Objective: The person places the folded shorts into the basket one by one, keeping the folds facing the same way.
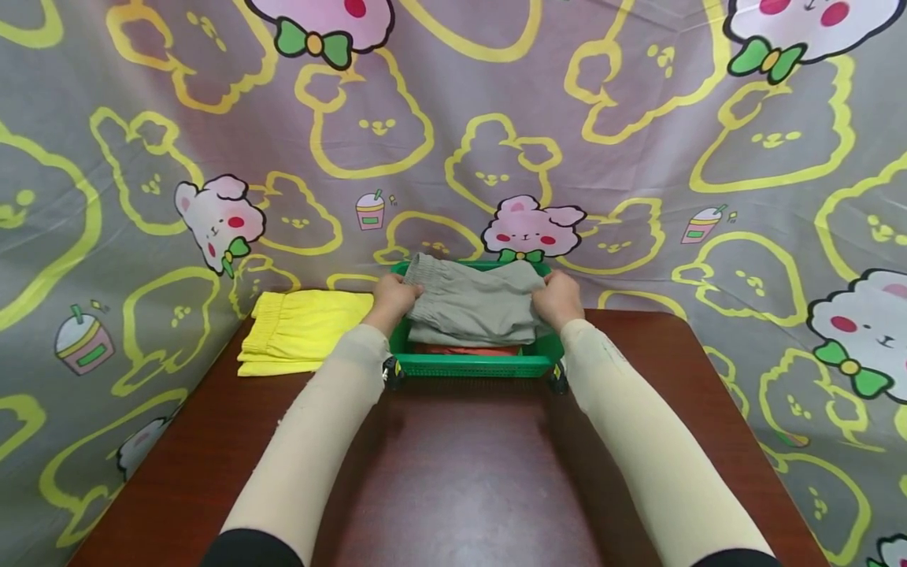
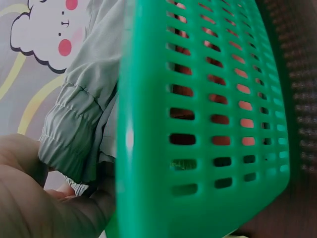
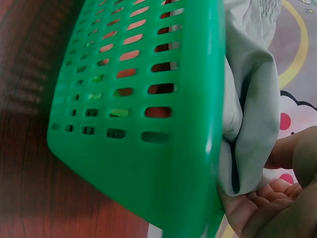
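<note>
Folded grey-green shorts [image 1: 475,303] with a gathered elastic edge lie over the opening of a green plastic basket [image 1: 471,365]. My left hand [image 1: 394,302] grips their left end by the elastic edge, and my right hand [image 1: 559,298] pinches the right end. The left wrist view has the left hand [image 2: 34,193] beside the gathered cloth, just outside the basket wall. In the right wrist view the right hand [image 3: 277,198] holds the folded cloth edge near the rim. Beneath the shorts, an orange-red cloth [image 1: 468,350] shows inside the basket.
Folded yellow shorts [image 1: 305,329] lie on the brown table [image 1: 468,472] left of the basket. A patterned grey curtain [image 1: 439,102] hangs right behind the table. Both forearms in pale sleeves reach across the table's front.
</note>
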A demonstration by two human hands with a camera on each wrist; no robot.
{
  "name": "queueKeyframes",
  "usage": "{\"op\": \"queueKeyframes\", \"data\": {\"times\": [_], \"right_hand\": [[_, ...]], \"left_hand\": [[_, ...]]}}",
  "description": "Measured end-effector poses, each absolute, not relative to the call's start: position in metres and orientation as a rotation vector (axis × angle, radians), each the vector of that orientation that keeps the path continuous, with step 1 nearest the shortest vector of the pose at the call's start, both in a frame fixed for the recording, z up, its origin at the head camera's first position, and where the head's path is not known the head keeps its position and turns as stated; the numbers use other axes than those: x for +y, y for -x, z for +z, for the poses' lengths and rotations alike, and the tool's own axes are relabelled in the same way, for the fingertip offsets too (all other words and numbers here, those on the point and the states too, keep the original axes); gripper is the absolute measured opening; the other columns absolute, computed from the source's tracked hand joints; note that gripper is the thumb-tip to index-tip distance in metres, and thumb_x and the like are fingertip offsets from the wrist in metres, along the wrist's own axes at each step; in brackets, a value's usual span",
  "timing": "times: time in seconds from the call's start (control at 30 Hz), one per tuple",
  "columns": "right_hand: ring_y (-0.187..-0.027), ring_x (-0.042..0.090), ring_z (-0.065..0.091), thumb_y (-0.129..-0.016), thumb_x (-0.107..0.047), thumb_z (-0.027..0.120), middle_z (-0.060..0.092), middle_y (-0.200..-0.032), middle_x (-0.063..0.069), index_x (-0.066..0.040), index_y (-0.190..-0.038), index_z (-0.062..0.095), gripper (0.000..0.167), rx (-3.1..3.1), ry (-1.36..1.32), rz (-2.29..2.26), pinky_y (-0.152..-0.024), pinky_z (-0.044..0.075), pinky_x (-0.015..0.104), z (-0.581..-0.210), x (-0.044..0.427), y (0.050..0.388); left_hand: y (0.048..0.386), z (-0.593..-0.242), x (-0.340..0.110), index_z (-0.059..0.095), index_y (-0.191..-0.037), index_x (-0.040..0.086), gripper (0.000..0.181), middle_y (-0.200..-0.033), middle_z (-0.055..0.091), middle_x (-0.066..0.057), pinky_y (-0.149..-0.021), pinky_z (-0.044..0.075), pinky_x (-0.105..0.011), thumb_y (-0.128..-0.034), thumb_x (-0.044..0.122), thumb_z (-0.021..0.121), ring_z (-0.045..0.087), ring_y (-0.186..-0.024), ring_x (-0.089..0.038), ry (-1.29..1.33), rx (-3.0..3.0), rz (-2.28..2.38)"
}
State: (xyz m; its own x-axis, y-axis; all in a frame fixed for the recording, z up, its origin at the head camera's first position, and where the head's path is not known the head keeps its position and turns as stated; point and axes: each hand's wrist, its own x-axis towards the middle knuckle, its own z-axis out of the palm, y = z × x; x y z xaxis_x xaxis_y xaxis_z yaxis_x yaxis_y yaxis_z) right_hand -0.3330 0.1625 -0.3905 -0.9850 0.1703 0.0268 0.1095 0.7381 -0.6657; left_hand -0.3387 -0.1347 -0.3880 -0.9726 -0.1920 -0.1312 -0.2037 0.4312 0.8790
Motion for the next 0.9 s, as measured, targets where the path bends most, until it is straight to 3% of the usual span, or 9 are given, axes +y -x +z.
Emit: {"op": "queueKeyframes", "data": {"times": [0.13, 0.2, 0.3, 0.43, 0.5, 0.6, 0.67, 0.73, 0.9], "right_hand": [[-0.073, 0.024, 0.040, -0.089, -0.006, 0.050, 0.052, -0.097, 0.014, -0.005, -0.098, 0.052, 0.010, -2.878, 0.206, 1.024, -0.061, 0.037, 0.036, -0.393, 0.162, 0.333], [-0.074, 0.024, 0.043, -0.089, -0.006, 0.050, 0.054, -0.096, 0.014, -0.004, -0.100, 0.055, 0.012, -2.883, 0.188, 0.999, -0.061, 0.038, 0.036, -0.394, 0.161, 0.333], [-0.088, 0.029, 0.056, -0.092, -0.008, 0.050, 0.064, -0.120, 0.020, -0.001, -0.121, 0.060, 0.032, -2.886, 0.182, 0.978, -0.071, 0.050, 0.041, -0.394, 0.160, 0.332], [-0.105, 0.034, 0.061, -0.094, -0.010, 0.047, 0.059, -0.139, 0.023, 0.002, -0.139, 0.054, 0.047, -2.906, 0.173, 0.967, -0.087, 0.054, 0.049, -0.396, 0.159, 0.333], [-0.107, 0.034, 0.061, -0.094, -0.010, 0.046, 0.060, -0.138, 0.024, 0.002, -0.139, 0.054, 0.047, -2.912, 0.154, 0.943, -0.089, 0.054, 0.050, -0.398, 0.158, 0.335], [-0.098, 0.033, 0.060, -0.094, -0.007, 0.045, 0.064, -0.128, 0.025, 0.003, -0.131, 0.058, 0.040, -2.927, 0.115, 0.887, -0.082, 0.053, 0.048, -0.399, 0.158, 0.336], [-0.091, 0.031, 0.058, -0.095, -0.006, 0.045, 0.066, -0.120, 0.023, 0.001, -0.126, 0.060, 0.035, -2.945, 0.087, 0.832, -0.076, 0.051, 0.046, -0.400, 0.159, 0.337], [-0.087, 0.031, 0.057, -0.095, -0.005, 0.045, 0.067, -0.115, 0.023, 0.000, -0.123, 0.060, 0.032, -2.965, 0.052, 0.774, -0.072, 0.049, 0.045, -0.402, 0.159, 0.337], [-0.090, 0.031, 0.064, -0.099, -0.007, 0.046, 0.068, -0.112, 0.023, -0.002, -0.120, 0.060, 0.026, -2.994, -0.020, 0.658, -0.075, 0.053, 0.048, -0.407, 0.158, 0.339]], "left_hand": [[0.338, -0.391, -0.133, 0.045, -0.148, -0.005, 0.057, -0.151, 0.047, -0.024, -0.112, 0.043, -0.046, -0.1016, 0.024, 0.062, 0.046, -0.139, -0.037, 0.341, 2.722, 1.518], [0.339, -0.393, -0.132, 0.045, -0.149, -0.005, 0.058, -0.152, 0.047, -0.024, -0.114, 0.041, -0.047, -0.1018, 0.023, 0.062, 0.045, -0.141, -0.038, 0.319, 2.758, 1.479], [0.341, -0.398, -0.132, 0.043, -0.151, -0.006, 0.059, -0.154, 0.045, -0.024, -0.116, 0.039, -0.048, -0.1028, 0.023, 0.060, 0.042, -0.143, -0.038, 0.285, 2.792, 1.427], [0.342, -0.400, -0.131, 0.047, -0.147, -0.007, 0.055, -0.150, 0.049, -0.025, -0.113, 0.041, -0.049, -0.1034, 0.024, 0.059, 0.046, -0.140, -0.039, 0.264, 2.850, 1.330], [0.341, -0.400, -0.130, 0.054, -0.139, -0.007, 0.048, -0.143, 0.055, -0.025, -0.109, 0.045, -0.049, -0.1027, 0.024, 0.060, 0.052, -0.132, -0.039, 0.257, 2.881, 1.282], [0.339, -0.399, -0.129, 0.063, -0.115, -0.006, 0.030, -0.118, 0.063, -0.023, -0.094, 0.051, -0.046, -0.1022, 0.022, 0.060, 0.060, -0.104, -0.035, 0.224, 2.899, 1.230], [0.339, -0.399, -0.129, 0.061, -0.093, -0.001, 0.022, -0.096, 0.061, -0.017, -0.081, 0.051, -0.043, -0.1013, 0.019, 0.060, 0.055, -0.084, -0.029, 0.190, 2.922, 1.184], [0.340, -0.401, -0.128, 0.052, -0.078, 0.005, 0.027, -0.079, 0.051, -0.010, -0.070, 0.047, -0.039, -0.1016, 0.018, 0.057, 0.047, -0.070, -0.025, 0.162, 2.927, 1.137], [0.345, -0.408, -0.128, 0.042, -0.071, 0.012, 0.034, -0.071, 0.041, -0.004, -0.063, 0.044, -0.035, -0.1026, 0.017, 0.054, 0.042, -0.061, -0.020, 0.116, 2.948, 1.037]]}}
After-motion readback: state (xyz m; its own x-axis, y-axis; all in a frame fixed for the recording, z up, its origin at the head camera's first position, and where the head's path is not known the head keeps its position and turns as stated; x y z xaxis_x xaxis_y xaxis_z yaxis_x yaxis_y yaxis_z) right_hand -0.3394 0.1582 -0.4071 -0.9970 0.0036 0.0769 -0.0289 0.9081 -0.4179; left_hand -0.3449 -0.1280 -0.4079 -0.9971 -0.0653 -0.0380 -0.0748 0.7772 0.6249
